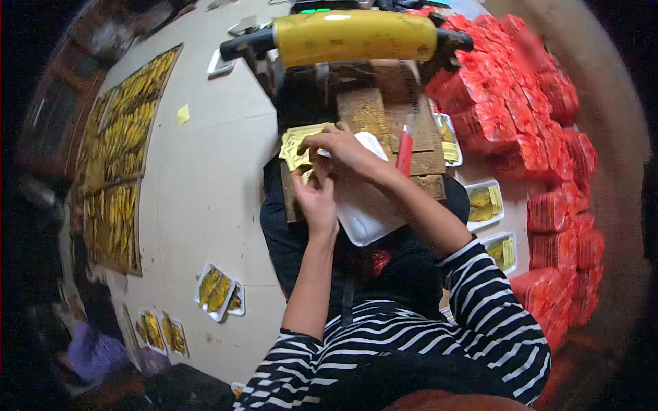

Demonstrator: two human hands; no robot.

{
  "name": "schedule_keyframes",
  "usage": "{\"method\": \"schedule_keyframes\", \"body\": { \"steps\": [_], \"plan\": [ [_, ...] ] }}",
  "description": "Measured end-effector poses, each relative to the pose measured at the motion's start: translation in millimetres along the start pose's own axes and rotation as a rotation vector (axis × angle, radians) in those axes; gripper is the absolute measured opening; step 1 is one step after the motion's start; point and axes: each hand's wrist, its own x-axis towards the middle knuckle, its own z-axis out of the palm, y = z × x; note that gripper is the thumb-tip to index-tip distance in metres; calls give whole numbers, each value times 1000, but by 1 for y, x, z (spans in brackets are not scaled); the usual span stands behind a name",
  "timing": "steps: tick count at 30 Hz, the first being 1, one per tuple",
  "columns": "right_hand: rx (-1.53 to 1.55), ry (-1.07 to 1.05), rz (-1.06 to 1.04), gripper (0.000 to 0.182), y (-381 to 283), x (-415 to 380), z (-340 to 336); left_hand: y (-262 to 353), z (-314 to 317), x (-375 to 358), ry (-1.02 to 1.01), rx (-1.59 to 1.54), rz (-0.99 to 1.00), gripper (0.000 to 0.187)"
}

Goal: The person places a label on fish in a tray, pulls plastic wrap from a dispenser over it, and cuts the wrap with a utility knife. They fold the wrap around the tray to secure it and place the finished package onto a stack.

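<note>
Both of my hands meet at a pile of yellow printed labels on the wooden work stand. My right hand reaches over from the right, its fingers curled down and pinching at a label's edge. Just below it, my left hand has thumb and fingertips drawn together on a yellow label, partly hidden by the fingers. A white foam tray lies close to the right of my left hand, partly under my right forearm. To the right of the tray rests a red-handled knife.
A yellow film roll spans the stand's far side. Red packs are stacked at right, with filled, labelled trays beside them. Yellow-brown pieces lie on a rack at left. More filled trays sit on the floor. A person's purple sleeve shows lower left.
</note>
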Motion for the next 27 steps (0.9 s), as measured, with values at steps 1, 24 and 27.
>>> {"method": "schedule_keyframes", "body": {
  "steps": [1, 24, 27],
  "plan": [
    [-91, 125, -9, 40, -3, -10, -5, -3, -4, 1, 9, -22, -69, 46],
    [1111, 488, 559, 41, 32, -309, -37, 179, 147, -83, -779, -633, -84, 18],
    [1052, 518, 692, 37, 20, -317, -28, 181, 145, -84, -800, -621, -94, 17]
  ]
}}
